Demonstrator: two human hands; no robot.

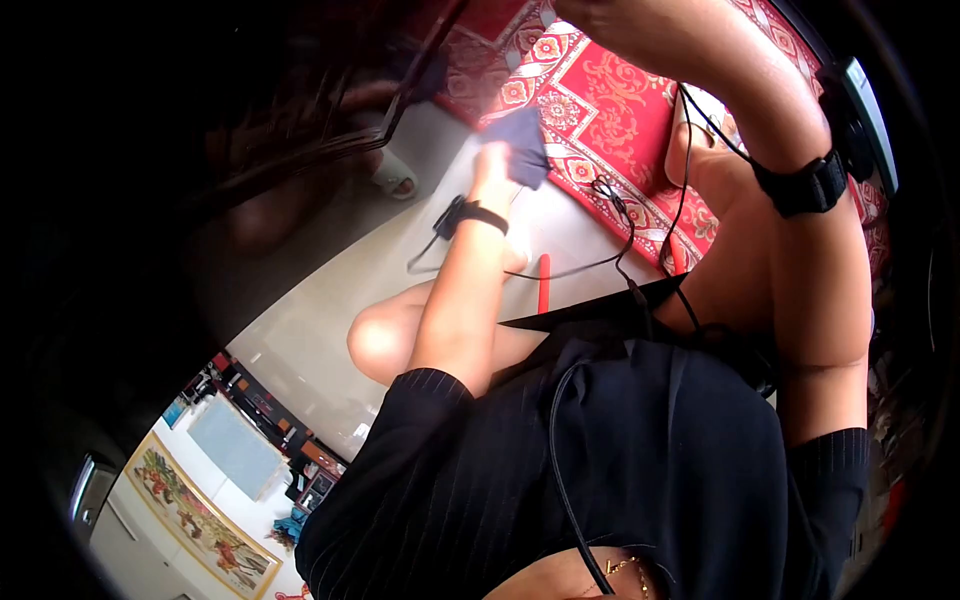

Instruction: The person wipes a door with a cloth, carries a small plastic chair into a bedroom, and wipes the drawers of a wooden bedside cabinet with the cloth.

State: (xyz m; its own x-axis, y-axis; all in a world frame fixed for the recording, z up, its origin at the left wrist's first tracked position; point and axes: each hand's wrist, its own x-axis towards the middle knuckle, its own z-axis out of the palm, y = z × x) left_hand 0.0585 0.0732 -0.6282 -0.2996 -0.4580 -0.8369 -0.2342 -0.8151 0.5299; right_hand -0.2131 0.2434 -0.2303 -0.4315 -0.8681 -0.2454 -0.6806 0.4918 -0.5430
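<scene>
My left hand (493,168), slightly blurred, is closed on a dark grey-blue cloth (520,148), which hangs in front of the red patterned rug and the pale floor. A black strap with a small device (465,215) is round that wrist. My right hand (690,45) is raised at the top of the view, above the rug; its fingers lie outside the frame or cannot be made out. Another black strap (803,186) circles my right wrist, with a flat device (868,125) beside it. Black cables (620,205) run from the straps towards my lap.
A red patterned rug (625,110) lies ahead on the pale shiny floor (310,320). To the left stands a dark glossy panel (300,170) with reflections in it. My bent knee (385,340) is beside my left arm. A framed picture (200,515) appears at lower left.
</scene>
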